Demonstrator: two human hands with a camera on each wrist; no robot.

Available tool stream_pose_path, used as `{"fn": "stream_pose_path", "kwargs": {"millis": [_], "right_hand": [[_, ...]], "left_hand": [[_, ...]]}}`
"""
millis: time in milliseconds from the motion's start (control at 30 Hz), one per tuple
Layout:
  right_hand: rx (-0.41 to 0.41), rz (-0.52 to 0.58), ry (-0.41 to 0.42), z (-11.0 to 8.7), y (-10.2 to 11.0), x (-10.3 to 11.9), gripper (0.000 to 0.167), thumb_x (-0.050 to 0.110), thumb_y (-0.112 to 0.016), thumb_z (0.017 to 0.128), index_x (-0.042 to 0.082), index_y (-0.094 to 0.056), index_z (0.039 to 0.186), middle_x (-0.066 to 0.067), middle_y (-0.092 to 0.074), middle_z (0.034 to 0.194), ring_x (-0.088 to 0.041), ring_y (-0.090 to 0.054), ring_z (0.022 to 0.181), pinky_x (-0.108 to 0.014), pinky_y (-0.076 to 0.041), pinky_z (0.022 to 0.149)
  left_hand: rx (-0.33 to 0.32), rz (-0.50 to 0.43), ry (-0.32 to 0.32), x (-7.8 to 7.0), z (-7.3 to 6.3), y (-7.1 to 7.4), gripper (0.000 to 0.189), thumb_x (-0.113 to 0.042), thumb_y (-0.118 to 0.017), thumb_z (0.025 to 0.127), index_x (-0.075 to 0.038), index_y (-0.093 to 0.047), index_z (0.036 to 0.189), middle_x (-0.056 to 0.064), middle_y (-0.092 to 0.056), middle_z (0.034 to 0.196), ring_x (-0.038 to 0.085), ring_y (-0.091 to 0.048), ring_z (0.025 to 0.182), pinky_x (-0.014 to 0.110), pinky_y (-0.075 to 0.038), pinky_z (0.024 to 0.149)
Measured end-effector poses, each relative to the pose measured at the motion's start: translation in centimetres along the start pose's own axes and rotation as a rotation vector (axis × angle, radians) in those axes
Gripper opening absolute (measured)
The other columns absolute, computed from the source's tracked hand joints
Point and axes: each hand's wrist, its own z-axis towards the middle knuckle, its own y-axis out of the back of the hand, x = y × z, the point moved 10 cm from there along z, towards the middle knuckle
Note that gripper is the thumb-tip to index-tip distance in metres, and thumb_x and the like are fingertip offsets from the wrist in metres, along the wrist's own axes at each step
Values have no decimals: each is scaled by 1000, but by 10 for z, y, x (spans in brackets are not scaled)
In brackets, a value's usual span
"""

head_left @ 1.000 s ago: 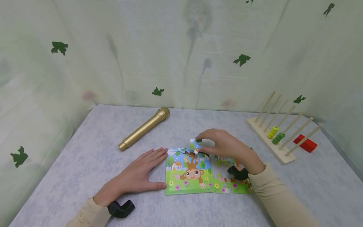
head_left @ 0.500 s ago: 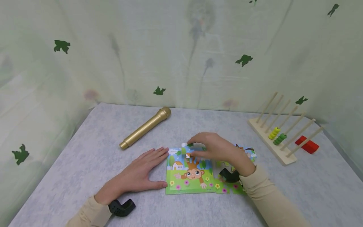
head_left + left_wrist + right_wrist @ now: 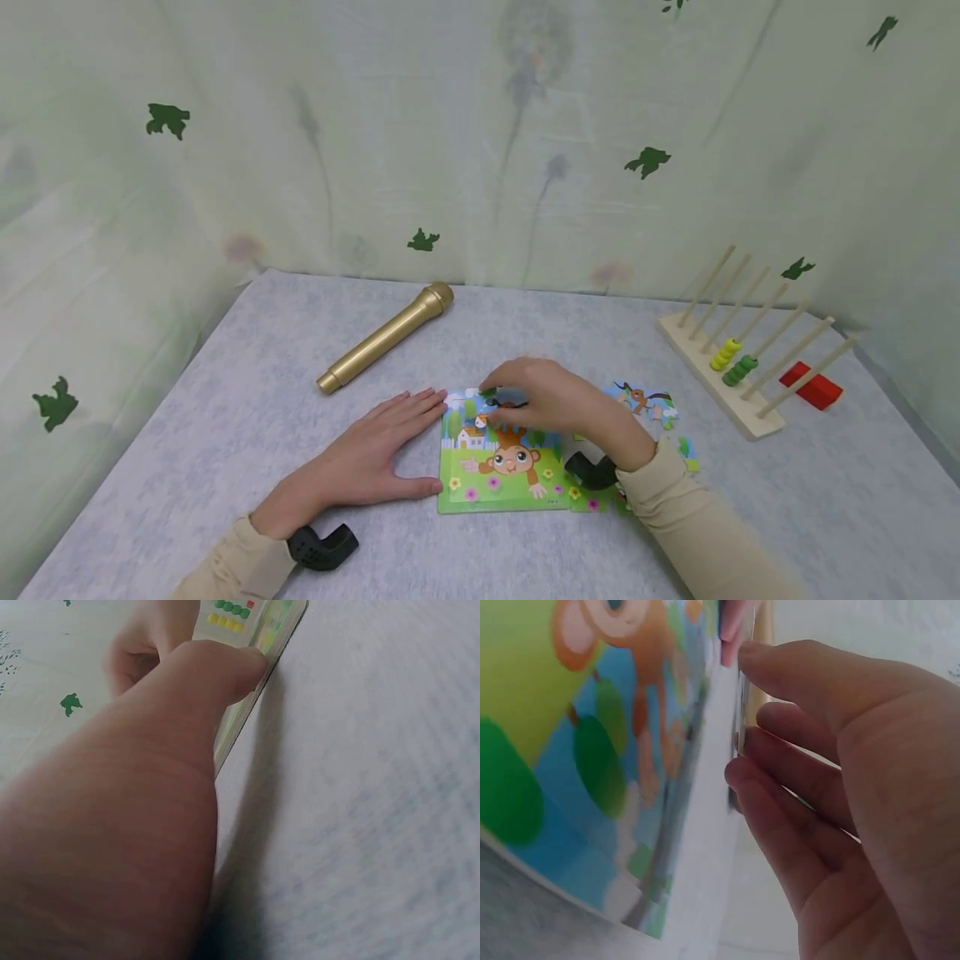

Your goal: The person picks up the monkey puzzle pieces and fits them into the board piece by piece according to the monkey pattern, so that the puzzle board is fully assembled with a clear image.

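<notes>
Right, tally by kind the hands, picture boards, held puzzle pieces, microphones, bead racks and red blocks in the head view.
Hands: 2, left hand and right hand
Monkey picture board: 1
Held puzzle piece: 1
Gold microphone: 1
Bead rack: 1
Red block: 1
Total: 7

Puzzle board (image 3: 498, 483) smooth — microphone (image 3: 385, 340) metallic — abacus (image 3: 716, 382) wood

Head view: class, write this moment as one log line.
left hand: touches left edge of monkey board; right hand: pinches puzzle piece over it; more pieces: right of board
</notes>
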Motion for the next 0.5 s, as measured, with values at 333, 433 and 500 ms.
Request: {"fn": "stream_pose_path", "kwargs": {"millis": [333,433,500], "right_hand": [[0,-44,9,2,-12,4,30,30,-74,98,12,-75,121,0,-74,121,-13,-68,106,-32,-58,95],[-4,-52,26,3,-12,6,28,31,-73,98,13,-76,120,1,-74,121,-13,-68,109,-32,-58,96],[0,-55,39,3,-13,7,26,31,-72,99,14,-76,119,2,-74,121,-14,-68,110,-32,-57,97]], "left_hand": [[-3,-6,-3,0,0,0,98,-75,-61,89,-15,-35,162,-4,-28,170,18,-24,158,45,-21,129],[-14,-2,-10,-1,0,2,97,-73,-64,89,-14,-37,162,-2,-29,169,19,-26,157,46,-23,128],[-18,-4,-12,-2,0,2,97,-72,-65,89,-14,-37,161,-2,-29,169,19,-26,157,46,-23,128]]}}
